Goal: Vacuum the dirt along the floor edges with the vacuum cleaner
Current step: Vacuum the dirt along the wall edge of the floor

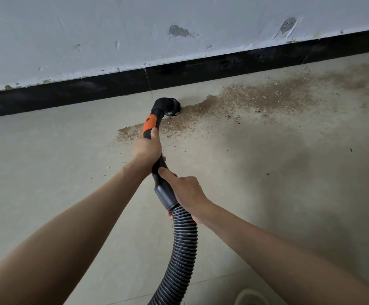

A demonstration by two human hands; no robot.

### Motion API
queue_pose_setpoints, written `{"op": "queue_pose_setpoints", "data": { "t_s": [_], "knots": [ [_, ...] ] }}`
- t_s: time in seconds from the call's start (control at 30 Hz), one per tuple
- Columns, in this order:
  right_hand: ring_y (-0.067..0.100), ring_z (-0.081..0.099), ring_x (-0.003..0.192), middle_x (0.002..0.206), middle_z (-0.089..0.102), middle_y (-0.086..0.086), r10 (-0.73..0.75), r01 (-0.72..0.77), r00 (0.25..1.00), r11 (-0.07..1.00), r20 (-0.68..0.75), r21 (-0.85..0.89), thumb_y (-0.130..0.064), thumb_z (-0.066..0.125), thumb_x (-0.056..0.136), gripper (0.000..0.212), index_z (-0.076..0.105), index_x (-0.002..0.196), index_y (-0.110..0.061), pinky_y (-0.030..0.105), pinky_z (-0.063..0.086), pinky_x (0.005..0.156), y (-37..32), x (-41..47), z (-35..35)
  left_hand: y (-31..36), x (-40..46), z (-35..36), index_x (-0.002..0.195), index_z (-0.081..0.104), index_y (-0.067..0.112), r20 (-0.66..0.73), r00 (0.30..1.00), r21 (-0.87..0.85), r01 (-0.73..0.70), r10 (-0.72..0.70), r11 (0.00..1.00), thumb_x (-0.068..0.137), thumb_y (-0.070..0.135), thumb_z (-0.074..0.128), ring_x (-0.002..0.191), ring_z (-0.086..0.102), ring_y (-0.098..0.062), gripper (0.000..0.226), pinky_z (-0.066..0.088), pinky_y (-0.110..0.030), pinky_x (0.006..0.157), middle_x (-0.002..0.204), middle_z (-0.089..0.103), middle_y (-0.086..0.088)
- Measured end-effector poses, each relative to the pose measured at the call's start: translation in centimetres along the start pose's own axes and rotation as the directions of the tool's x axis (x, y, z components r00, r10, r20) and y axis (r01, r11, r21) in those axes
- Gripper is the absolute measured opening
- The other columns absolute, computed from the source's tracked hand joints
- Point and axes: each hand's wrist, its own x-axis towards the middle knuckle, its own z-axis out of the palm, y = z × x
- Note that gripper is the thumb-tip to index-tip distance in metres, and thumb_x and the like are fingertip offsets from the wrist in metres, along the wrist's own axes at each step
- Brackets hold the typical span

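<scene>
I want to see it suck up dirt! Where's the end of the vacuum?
In the head view, the nozzle sits on the floor just below the black baseboard, at the left edge of the brown dirt patch.

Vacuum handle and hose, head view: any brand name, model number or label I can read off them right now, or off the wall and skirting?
None: no text can be read in this view.
Vacuum handle: orange grip patch, no lettering visible.
Hose: plain black ribs, no print.
Wall and black skirting: only scuffs and chipped paint, no signs.
</scene>
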Motion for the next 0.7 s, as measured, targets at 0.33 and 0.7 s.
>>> {"op": "queue_pose_setpoints", "data": {
  "t_s": [0.33, 0.7],
  "knots": [
    [0.029, 0.058, 0.054, 0.074, 0.061, 0.014, 0.005, -0.004, 1.000, 0.999, -0.026, 0.041, -0.056, 0.070, 0.076, 0.054, 0.059, 0.078, -0.003, 0.035, 0.054, 0.055, 0.1, 0.3, -2.2, 1.3, -0.4, 2.4, 0.097, 0.051, 0.001, 0.020, 0.999, 0.036, -0.029, 0.028, 0.999, 0.098, 0.048, 0.034, 0.090, 0.068, -0.036, 0.049, 0.055, -0.049, 0.085, 0.086, 0.060, -0.017],
    [0.026, 0.057, 0.044, 0.068, 0.061, 0.012, -0.009, 0.017, 0.995, 0.997, -0.103, 0.079, -0.054, 0.071, 0.078, 0.051, 0.058, 0.072, -0.005, 0.028, 0.050, 0.046, -0.6, 1.3, -5.0, 3.6, -0.3, 5.5, 0.099, 0.047, 0.005, 0.082, 0.994, 0.037, -0.069, 0.066, 0.997, 0.099, 0.048, 0.032, 0.067, 0.063, -0.029, 0.045, 0.057, -0.040, 0.074, 0.077, 0.056, -0.011]
  ]
}}
